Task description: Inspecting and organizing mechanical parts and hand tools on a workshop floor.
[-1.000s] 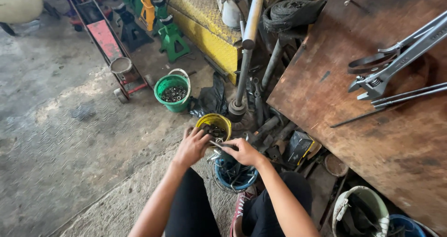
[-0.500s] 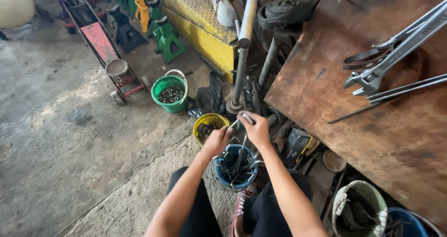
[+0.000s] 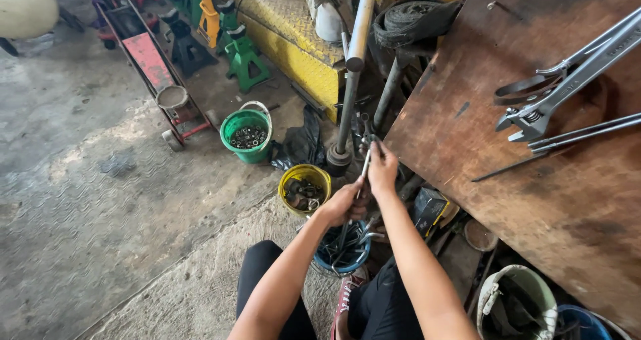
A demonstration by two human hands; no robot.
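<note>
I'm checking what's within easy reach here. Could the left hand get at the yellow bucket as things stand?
Probably yes: the left hand sits just beside the yellow bucket, whose top is open and unblocked. But it grips a long metal tool together with the right hand.

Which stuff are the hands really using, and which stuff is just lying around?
In use:
- left hand and right hand, both gripping a long metal tool
- blue bucket of tools, right under the hands

Lying about:
- yellow bucket of metal bits
- green bucket of metal bits
- adjustable wrench on the wooden board
- red floor jack
- green jack stand
</note>
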